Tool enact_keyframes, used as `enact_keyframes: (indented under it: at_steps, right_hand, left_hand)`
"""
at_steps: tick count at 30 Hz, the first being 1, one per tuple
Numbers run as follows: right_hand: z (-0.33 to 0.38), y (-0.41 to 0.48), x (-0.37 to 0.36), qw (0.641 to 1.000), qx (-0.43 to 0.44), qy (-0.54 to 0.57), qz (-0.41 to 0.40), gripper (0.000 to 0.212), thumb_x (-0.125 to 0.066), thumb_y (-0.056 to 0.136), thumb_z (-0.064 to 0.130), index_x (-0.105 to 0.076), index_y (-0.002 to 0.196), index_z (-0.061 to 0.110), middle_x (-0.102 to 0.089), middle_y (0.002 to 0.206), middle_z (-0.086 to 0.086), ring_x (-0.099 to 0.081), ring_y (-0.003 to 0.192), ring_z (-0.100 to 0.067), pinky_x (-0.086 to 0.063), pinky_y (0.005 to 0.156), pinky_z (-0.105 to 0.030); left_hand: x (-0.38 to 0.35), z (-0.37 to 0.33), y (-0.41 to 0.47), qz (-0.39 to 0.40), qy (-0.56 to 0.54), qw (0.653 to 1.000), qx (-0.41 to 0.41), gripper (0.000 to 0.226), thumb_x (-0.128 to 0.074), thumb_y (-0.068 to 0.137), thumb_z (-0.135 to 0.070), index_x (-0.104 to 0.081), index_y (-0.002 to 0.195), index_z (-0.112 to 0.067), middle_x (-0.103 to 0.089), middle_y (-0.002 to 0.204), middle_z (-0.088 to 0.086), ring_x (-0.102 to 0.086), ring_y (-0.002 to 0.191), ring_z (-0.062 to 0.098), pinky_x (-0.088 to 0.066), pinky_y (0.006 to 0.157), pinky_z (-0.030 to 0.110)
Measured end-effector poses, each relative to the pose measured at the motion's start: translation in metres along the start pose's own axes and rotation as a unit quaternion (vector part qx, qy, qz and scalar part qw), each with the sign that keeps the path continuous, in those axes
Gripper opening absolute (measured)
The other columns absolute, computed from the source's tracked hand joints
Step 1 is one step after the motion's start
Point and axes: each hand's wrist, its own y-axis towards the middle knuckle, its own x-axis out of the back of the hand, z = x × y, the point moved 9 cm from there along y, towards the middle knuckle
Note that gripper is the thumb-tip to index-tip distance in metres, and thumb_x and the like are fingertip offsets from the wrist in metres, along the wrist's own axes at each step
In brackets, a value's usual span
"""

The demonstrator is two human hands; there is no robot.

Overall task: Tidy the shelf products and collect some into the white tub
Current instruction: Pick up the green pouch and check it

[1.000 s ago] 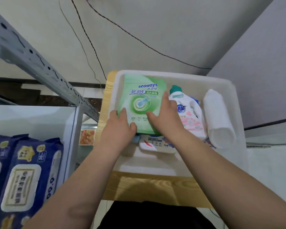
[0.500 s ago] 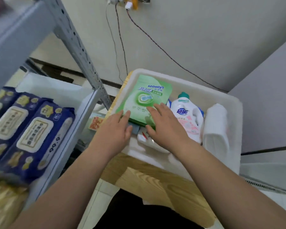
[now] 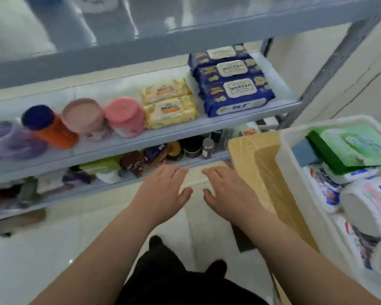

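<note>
The white tub (image 3: 295,179) stands at the right on a wooden table (image 3: 257,170). In it lie a green detergent pouch (image 3: 352,148), a white bottle (image 3: 365,203) and other packs. My left hand (image 3: 163,190) and my right hand (image 3: 227,190) hover empty with fingers stretched, side by side in front of the grey shelf (image 3: 141,137), apart from the tub. On the middle shelf board stand blue wipe packs (image 3: 233,89), yellow wipe packs (image 3: 169,104), a pink tub (image 3: 125,117), a beige-lidded tub (image 3: 84,117), an orange bottle (image 3: 48,126) and a purple container (image 3: 9,139).
The lower shelf board (image 3: 110,186) holds several small dark jars, boxes and packets, all blurred. An upper board (image 3: 163,34) crosses the top of the view. A metal upright (image 3: 330,67) stands between shelf and tub. Pale floor tiles (image 3: 31,249) lie below.
Both hands have let go of the green pouch, which stays in the tub, and moved left out of it. The view has swung left to the shelf.
</note>
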Motion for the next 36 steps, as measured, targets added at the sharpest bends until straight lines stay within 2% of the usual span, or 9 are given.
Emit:
enact_keyframes:
  at_steps: [2, 4, 6, 10, 14, 18, 24, 33, 36]
  right_hand:
    - [0.053, 0.011, -0.017, 0.998, 0.044, -0.017, 0.045, 0.052, -0.058, 0.098, 0.031, -0.049, 0.146, 0.014, -0.056, 0.139, -0.006, -0.05, 0.13, -0.025, -0.043, 0.107, -0.037]
    - [0.106, 0.021, -0.036, 0.994, 0.084, -0.027, 0.071, 0.054, -0.053, 0.101, 0.035, -0.042, 0.151, 0.018, -0.051, 0.147, -0.001, -0.046, 0.135, -0.019, -0.041, 0.113, -0.034]
    - [0.16, 0.029, -0.058, 0.988, 0.121, -0.035, 0.089, 0.053, -0.054, 0.101, 0.035, -0.044, 0.15, 0.018, -0.052, 0.146, -0.001, -0.047, 0.136, -0.02, -0.042, 0.113, -0.035]
    - [0.281, 0.048, -0.11, 0.974, 0.188, -0.053, 0.11, 0.05, -0.061, 0.094, 0.03, -0.054, 0.142, 0.013, -0.06, 0.136, -0.006, -0.055, 0.128, -0.027, -0.048, 0.103, -0.039]
    - [0.419, 0.063, -0.166, 0.955, 0.254, -0.047, 0.142, 0.052, -0.058, 0.097, 0.031, -0.05, 0.146, 0.015, -0.056, 0.142, -0.004, -0.049, 0.134, -0.025, -0.041, 0.109, -0.036]
    - [0.524, 0.077, -0.216, 0.935, 0.306, -0.048, 0.175, 0.052, -0.054, 0.099, 0.032, -0.046, 0.148, 0.017, -0.052, 0.146, -0.003, -0.046, 0.137, -0.024, -0.038, 0.112, -0.035]
    - [0.611, 0.113, -0.252, 0.914, 0.34, -0.045, 0.218, 0.054, -0.049, 0.101, 0.033, -0.04, 0.153, 0.02, -0.046, 0.152, 0.0, -0.038, 0.142, -0.018, -0.033, 0.115, -0.032]
    - [0.692, 0.234, -0.278, 0.905, 0.347, -0.024, 0.247, 0.053, -0.05, 0.1, 0.036, -0.041, 0.149, 0.019, -0.046, 0.15, -0.002, -0.039, 0.14, -0.021, -0.038, 0.11, -0.036]
    - [0.723, 0.268, -0.281, 0.902, 0.348, 0.002, 0.257, 0.05, -0.054, 0.096, 0.035, -0.048, 0.144, 0.02, -0.051, 0.142, -0.001, -0.045, 0.134, -0.022, -0.044, 0.107, -0.04]
  left_hand:
    - [-0.002, 0.04, -0.044, -0.017, -0.014, 0.999, 0.037, 0.054, -0.049, 0.089, -0.048, -0.066, 0.126, -0.013, -0.069, 0.115, 0.003, -0.064, 0.106, 0.026, -0.053, 0.09, 0.037]
    - [-0.006, 0.083, -0.086, -0.021, -0.027, 0.996, 0.078, 0.057, -0.044, 0.089, -0.051, -0.065, 0.128, -0.015, -0.07, 0.117, 0.001, -0.065, 0.107, 0.026, -0.054, 0.09, 0.037]
    - [-0.009, 0.126, -0.126, -0.028, -0.045, 0.992, 0.115, 0.058, -0.044, 0.089, -0.051, -0.065, 0.13, -0.015, -0.07, 0.118, 0.002, -0.065, 0.109, 0.025, -0.054, 0.092, 0.038]
    - [-0.003, 0.227, -0.216, -0.049, -0.061, 0.98, 0.183, 0.054, -0.049, 0.092, -0.047, -0.062, 0.133, -0.014, -0.068, 0.122, 0.003, -0.063, 0.114, 0.027, -0.052, 0.095, 0.04]
    - [0.0, 0.334, -0.318, -0.071, -0.065, 0.961, 0.259, 0.051, -0.06, 0.094, -0.041, -0.059, 0.138, -0.014, -0.066, 0.129, 0.003, -0.059, 0.12, 0.026, -0.049, 0.1, 0.041]
    - [0.0, 0.424, -0.4, -0.073, -0.074, 0.934, 0.343, 0.051, -0.058, 0.096, -0.04, -0.055, 0.142, -0.016, -0.062, 0.135, 0.003, -0.055, 0.126, 0.027, -0.047, 0.103, 0.042]
    - [0.003, 0.506, -0.448, -0.054, -0.108, 0.907, 0.404, 0.053, -0.054, 0.1, -0.041, -0.047, 0.148, -0.021, -0.055, 0.144, 0.001, -0.047, 0.135, 0.025, -0.04, 0.109, 0.04]
    - [0.045, 0.626, -0.435, -0.028, -0.103, 0.886, 0.451, 0.051, -0.048, 0.103, -0.043, -0.041, 0.152, -0.027, -0.048, 0.151, -0.003, -0.041, 0.14, 0.021, -0.036, 0.113, 0.036]
    - [0.062, 0.665, -0.435, -0.024, -0.096, 0.877, 0.47, 0.05, -0.048, 0.103, -0.043, -0.041, 0.15, -0.028, -0.048, 0.151, -0.003, -0.042, 0.139, 0.021, -0.037, 0.111, 0.037]
